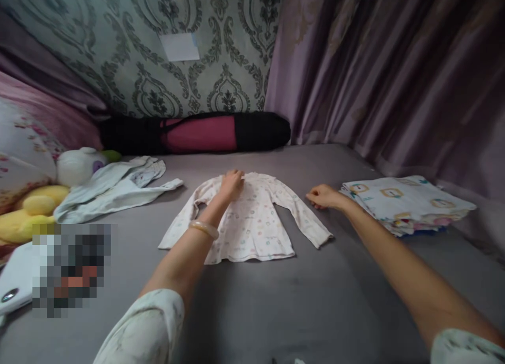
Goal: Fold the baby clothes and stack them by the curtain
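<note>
A small white long-sleeved shirt [252,222] with a fine print lies spread on the grey bed sheet [307,306], collar away from me and both sleeves angled outward. My left hand [233,182] is at its collar, left of the neckline, with curled fingers closed on the fabric; the fingertips are partly hidden. Just beyond the right sleeve, my right hand [324,196] hovers beside the shirt, fingers drawn together in a loose pinch with nothing visible in them.
Folded printed cloths [410,198] are stacked at the right. Pale trousers [118,190] lie crumpled at the left, near plush toys [79,167] and a white device [19,274]. A black and pink roll bag [197,133] rests along the wall, and curtains [335,64] hang at the right.
</note>
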`<state>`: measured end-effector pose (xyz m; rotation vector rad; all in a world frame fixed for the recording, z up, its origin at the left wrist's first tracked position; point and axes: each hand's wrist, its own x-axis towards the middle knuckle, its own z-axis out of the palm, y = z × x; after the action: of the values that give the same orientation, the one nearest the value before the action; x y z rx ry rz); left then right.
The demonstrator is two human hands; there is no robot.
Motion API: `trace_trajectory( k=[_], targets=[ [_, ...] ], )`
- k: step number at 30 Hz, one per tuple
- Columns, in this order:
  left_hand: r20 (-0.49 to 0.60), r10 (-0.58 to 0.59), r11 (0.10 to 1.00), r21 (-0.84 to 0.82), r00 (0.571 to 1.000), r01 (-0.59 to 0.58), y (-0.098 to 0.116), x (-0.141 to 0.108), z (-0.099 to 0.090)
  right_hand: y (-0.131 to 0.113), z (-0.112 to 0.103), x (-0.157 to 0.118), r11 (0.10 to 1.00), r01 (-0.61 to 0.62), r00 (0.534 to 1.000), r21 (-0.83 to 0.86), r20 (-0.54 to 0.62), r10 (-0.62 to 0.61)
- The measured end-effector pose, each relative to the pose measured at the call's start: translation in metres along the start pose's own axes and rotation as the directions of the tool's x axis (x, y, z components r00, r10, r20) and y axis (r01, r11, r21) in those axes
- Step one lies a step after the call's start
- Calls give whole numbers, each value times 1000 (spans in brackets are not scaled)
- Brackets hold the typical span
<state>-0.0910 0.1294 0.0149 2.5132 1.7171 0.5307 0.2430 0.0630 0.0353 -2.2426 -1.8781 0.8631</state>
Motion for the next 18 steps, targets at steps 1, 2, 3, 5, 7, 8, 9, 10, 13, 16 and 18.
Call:
trace_trajectory(
  k=[1, 2, 3, 5, 7, 8, 9, 10, 13, 16, 18],
  targets=[
    [4, 60, 997, -44, 998, -60, 9, 3, 5, 5, 2, -12, 999, -31, 999, -19, 31, 32],
    [5, 116, 989, -87, 993, -115, 18, 6, 11, 8, 4, -24, 998, -52, 997, -40, 53, 55],
    [3, 164, 979, -126, 986, -162, 26, 9, 18, 10, 6, -35, 996, -65, 995, -62, 66, 69],
    [-10, 229, 955, -189, 973, -227, 43, 13, 31, 11, 10, -53, 992, -74, 993, -103, 82, 83],
    [-32, 263, 934, -241, 964, -263, 56, 15, 43, 11, 12, -66, 987, -54, 995, -154, 79, 66],
    [-43, 268, 926, -264, 963, -269, 61, 16, 48, 11, 13, -70, 983, -28, 997, -182, 70, 41],
    [-53, 266, 919, -287, 963, -270, 65, 15, 53, 11, 14, -73, 978, -1, 998, -208, 60, 14],
    [-63, 258, 914, -308, 964, -265, 68, 15, 57, 11, 14, -75, 975, 19, 999, -222, 51, -8],
    [-77, 213, 906, -358, 974, -227, 72, 13, 66, 12, 16, -77, 986, 23, 999, -164, 51, -14],
    [-63, 169, 908, -377, 984, -180, 71, 12, 70, 14, 16, -76, 999, 37, 996, -39, 82, -33],
    [-49, 160, 912, -375, 986, -166, 69, 12, 71, 16, 12, -74, 998, 53, 996, 28, 69, -55]
  ],
)
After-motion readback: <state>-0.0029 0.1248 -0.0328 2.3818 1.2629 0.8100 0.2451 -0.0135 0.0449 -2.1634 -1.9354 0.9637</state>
